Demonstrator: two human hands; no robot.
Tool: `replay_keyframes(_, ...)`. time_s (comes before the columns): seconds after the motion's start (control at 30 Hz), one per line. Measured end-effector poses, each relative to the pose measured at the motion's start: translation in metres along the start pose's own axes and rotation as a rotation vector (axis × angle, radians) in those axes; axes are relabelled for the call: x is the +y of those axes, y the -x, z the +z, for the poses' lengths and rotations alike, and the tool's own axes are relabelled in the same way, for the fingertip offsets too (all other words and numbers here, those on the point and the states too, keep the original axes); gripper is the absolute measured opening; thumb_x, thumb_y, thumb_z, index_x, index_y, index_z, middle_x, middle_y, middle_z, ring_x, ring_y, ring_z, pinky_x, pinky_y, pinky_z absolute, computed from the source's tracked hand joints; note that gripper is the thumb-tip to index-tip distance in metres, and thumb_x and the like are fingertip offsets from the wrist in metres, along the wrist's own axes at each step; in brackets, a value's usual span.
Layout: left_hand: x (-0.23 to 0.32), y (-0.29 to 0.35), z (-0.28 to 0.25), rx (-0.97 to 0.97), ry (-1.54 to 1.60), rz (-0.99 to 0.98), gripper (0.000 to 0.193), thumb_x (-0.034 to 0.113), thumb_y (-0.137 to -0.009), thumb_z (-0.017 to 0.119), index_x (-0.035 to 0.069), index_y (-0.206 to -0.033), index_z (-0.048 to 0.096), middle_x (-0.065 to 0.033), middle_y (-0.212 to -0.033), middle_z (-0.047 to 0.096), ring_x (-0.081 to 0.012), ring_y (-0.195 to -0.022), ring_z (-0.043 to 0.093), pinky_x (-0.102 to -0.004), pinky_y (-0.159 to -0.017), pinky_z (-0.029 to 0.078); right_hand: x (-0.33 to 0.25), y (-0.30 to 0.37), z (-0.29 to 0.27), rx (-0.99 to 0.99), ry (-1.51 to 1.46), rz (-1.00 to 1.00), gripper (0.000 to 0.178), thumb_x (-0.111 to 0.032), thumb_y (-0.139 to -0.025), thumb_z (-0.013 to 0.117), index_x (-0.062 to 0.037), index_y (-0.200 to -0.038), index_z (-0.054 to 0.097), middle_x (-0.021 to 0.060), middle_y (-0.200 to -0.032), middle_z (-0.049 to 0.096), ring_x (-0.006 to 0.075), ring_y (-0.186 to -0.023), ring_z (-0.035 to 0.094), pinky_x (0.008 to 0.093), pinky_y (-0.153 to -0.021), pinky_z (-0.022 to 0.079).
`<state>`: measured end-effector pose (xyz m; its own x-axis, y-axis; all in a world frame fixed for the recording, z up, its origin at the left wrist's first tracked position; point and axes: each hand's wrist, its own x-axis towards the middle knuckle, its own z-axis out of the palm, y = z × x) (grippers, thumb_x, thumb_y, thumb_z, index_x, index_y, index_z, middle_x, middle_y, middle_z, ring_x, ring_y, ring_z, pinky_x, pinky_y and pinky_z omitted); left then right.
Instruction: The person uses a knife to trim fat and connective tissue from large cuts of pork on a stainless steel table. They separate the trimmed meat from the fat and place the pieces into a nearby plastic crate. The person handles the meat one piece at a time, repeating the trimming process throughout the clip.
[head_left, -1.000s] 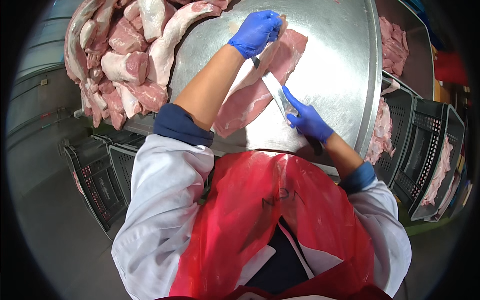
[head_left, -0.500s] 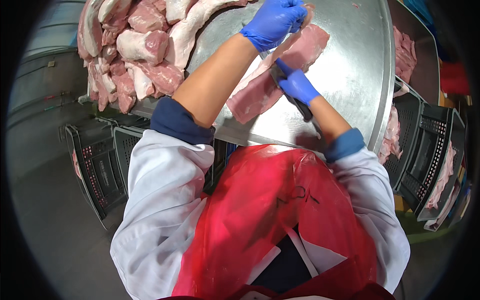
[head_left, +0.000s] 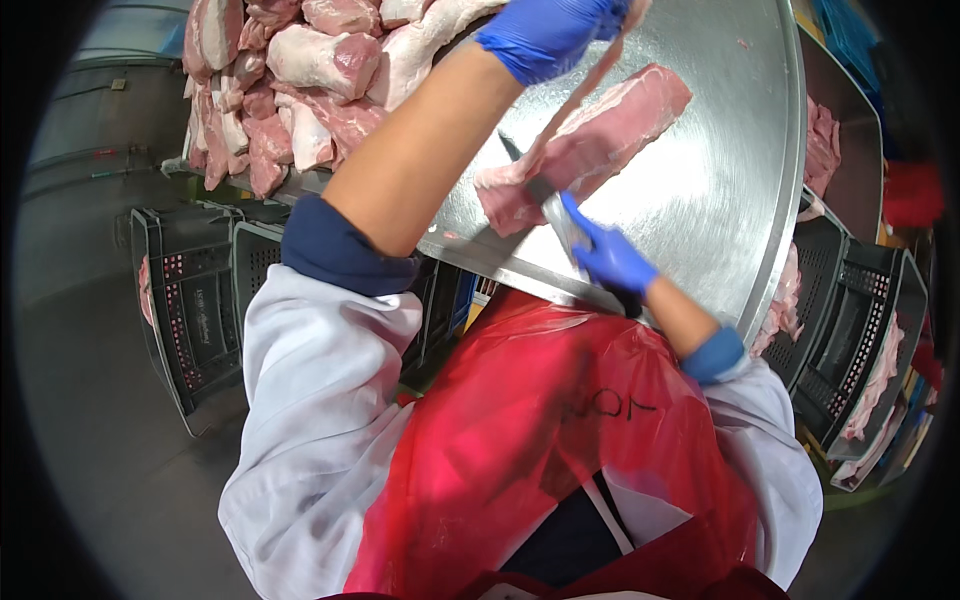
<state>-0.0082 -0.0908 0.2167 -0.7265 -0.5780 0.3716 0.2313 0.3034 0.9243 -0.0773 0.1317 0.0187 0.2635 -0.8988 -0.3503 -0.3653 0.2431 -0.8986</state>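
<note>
A long piece of pale pink pork loin (head_left: 620, 125) lies slanting across the steel table (head_left: 735, 150). My left hand (head_left: 552, 38), in a blue glove, is closed on a thin strip of trim (head_left: 590, 88), lifted taut above the loin. The strip's lower end still joins the loin's near-left end. My right hand (head_left: 612, 258), also gloved in blue, grips a knife (head_left: 562, 222). Its blade lies across the near end of the loin at the strip's root, with the dark tip showing beyond the far-left side. Part of the blade is hidden by meat.
Many raw pork pieces (head_left: 325, 65) are heaped at the table's left. Dark crates (head_left: 190, 310) stand at lower left. On the right are a bin with meat (head_left: 822, 150) and more crates (head_left: 858, 330) holding pale trimmings. A raised rim (head_left: 785, 215) edges the table.
The strip has been drawn up and away from the loin by my left hand. My right hand and the knife have moved down toward the loin's near end.
</note>
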Motion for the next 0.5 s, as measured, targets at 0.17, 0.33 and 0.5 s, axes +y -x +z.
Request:
replay_keyframes(0.17, 0.052, 0.011, -0.008, 0.087, 0.397, -0.239, 0.017, 0.018, -0.100, 0.058, 0.013, -0.084, 0.060, 0.0045, -0.073, 0.050, -0.0060, -0.061, 0.042, -0.0215, -0.055, 0.035, -0.005, -0.030, 0.018, -0.080, 0.068, -0.007, 0.068, -0.032, -0.093, 0.050, -0.0234, -0.158, 0.029, 0.0154, -0.076, 0.067, 0.0298, -0.059, 0.066, 0.0435, -0.064, 0.055)
replay_keyframes(0.33, 0.103, 0.013, -0.040, 0.160, 0.376, -0.131, 0.012, 0.017, -0.097, 0.063, 0.014, -0.085, 0.059, 0.0066, -0.071, 0.050, -0.0037, -0.059, 0.042, -0.0211, -0.053, 0.035, -0.012, -0.014, 0.031, -0.139, 0.167, -0.233, 0.069, -0.020, -0.095, 0.048, -0.0218, -0.160, 0.023, 0.0149, -0.078, 0.067, 0.0298, -0.066, 0.068, 0.0421, -0.072, 0.057)
replay_keyframes(0.5, 0.191, 0.095, -0.150, 0.348, 0.436, -0.017, 0.006, 0.011, -0.094, 0.061, 0.006, -0.095, 0.058, 0.0008, -0.077, 0.052, -0.0086, -0.066, 0.044, -0.0258, -0.061, 0.038, -0.065, 0.007, 0.012, -0.562, 0.188, 0.008, 0.076, -0.018, -0.093, 0.050, -0.0274, -0.161, 0.019, 0.0215, -0.090, 0.069, 0.0320, -0.083, 0.071, 0.0424, -0.085, 0.054)
